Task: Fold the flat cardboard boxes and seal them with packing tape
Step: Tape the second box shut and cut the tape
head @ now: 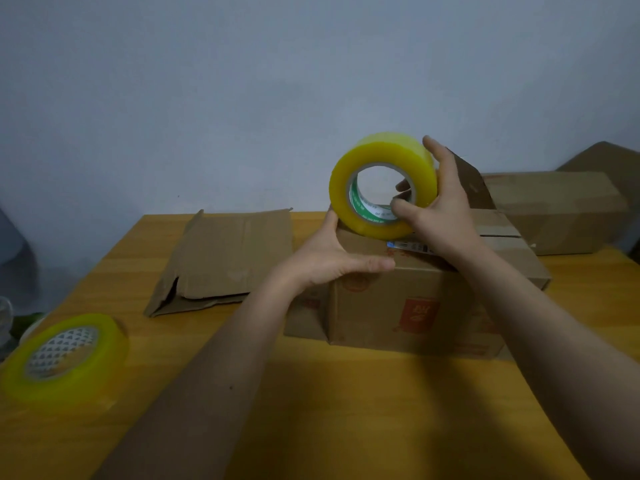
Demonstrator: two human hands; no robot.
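Observation:
A folded-up cardboard box (408,306) with a red mark on its near side stands at the table's middle right. On its top rests a yellow roll of packing tape (349,209), held upright on edge. My right hand (446,206) grips the roll, thumb inside the core and fingers over the outer rim. My left hand (332,254) lies against the box's top left edge, fingers touching the underside of the roll, thumb stretched along the box top. One far flap (467,178) of the box stands up behind my right hand.
A flat cardboard box (225,258) lies at the table's back left. A second yellow tape roll (65,355) lies flat at the near left. Another closed carton (561,209) sits at the back right. The wooden table (346,410) meets a grey wall behind.

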